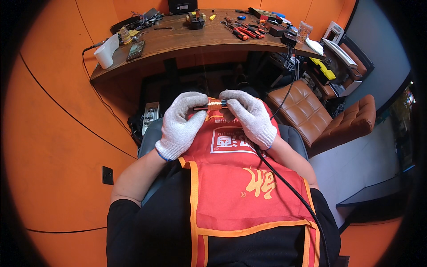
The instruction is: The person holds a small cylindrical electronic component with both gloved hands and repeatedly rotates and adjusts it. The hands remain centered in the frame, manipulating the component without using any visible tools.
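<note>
Above my lap I hold a short copper-coloured wire coil (pixel 215 104) wound around a slim dark rod, lying sideways between my two hands. My left hand (pixel 182 124), in a white knit glove, is closed with thumb and fingers on the rod's left end. My right hand (pixel 251 116), gloved the same way, pinches the dark right end beside the coil. The fingertips hide both ends of the rod. From under my right wrist a black cable (pixel 289 189) runs down over the red apron (pixel 249 200); whether it joins the held piece I cannot tell.
Ahead stands a curved wooden workbench (pixel 187 40). On it are red-handled pliers (pixel 242 34), a phone (pixel 135 50), a paper roll (pixel 105 55) and a black device (pixel 195 21). A brown padded chair (pixel 302 107) is at the right, with a hanging cable near it.
</note>
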A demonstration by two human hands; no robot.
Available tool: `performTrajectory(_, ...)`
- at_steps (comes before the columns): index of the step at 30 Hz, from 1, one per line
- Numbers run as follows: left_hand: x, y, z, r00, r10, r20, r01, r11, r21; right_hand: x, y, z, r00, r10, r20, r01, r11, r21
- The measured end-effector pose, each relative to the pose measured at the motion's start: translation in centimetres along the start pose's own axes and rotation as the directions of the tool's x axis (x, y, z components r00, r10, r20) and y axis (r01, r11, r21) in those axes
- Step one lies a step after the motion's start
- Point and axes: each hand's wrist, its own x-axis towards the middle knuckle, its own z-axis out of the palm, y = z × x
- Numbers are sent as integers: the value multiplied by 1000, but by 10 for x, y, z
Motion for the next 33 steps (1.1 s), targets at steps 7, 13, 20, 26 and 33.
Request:
performTrajectory(7,0,2,0,1000,-6,-12,7,999,42,3,3,0,1000,-24,-5,23,1000,-5)
performTrajectory(13,0,0,4,994,-87,-67,82,994,-79,3,3,2,998,-51,-22,51,999,-18)
performTrajectory(20,-1,1,-1,925,-376,58,375,877,-301,3,3,0,999,-39,-26,37,998,-53)
performTrajectory(26,0,0,2,958,-286,21,279,914,-294,2,3,0,998,-63,-28,60,995,-78)
performTrajectory(33,-1,0,5,975,-222,-28,210,951,-228,2,0,-1,998,-48,-42,45,997,-62)
